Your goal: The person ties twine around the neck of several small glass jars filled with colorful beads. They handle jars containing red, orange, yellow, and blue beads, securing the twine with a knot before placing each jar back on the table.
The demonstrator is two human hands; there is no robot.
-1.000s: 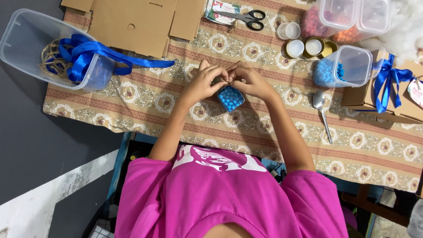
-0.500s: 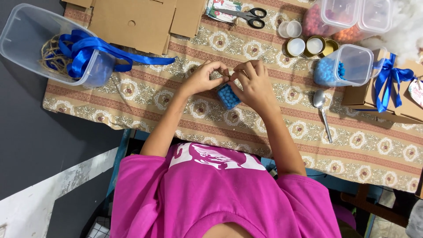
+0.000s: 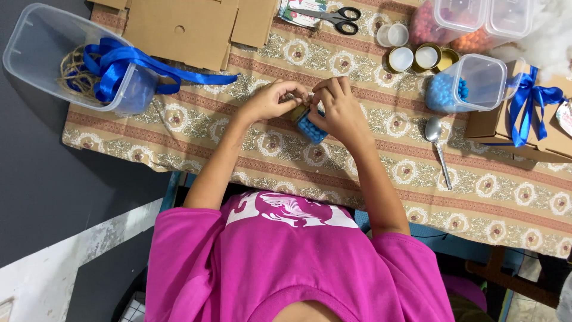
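- Head view: both hands meet over the middle of the table, which is covered by a patterned cloth. The left hand and the right hand are each closed around a small jar filled with blue beads.
- The jar is held just above the cloth, not resting on it. It is tilted: its long axis runs on a slant, with the gold-topped mouth pointing up and left toward the far edge and the base pointing down and right toward the person.
- The fingertips of both hands pinch at the mouth end, so the step in hand looks like fitting or tightening the lid. Whether the lid is fully seated is hidden by the fingers.
- The next move probably calls for a steady hold on the body with one hand while the other turns the top, keeping the jar from tipping further.
- Toward the far right corner stand a clear tub with more blue beads, loose gold lids and a spoon.
- Scissors lie at the far edge; a bin with blue ribbon overhangs the far left corner.
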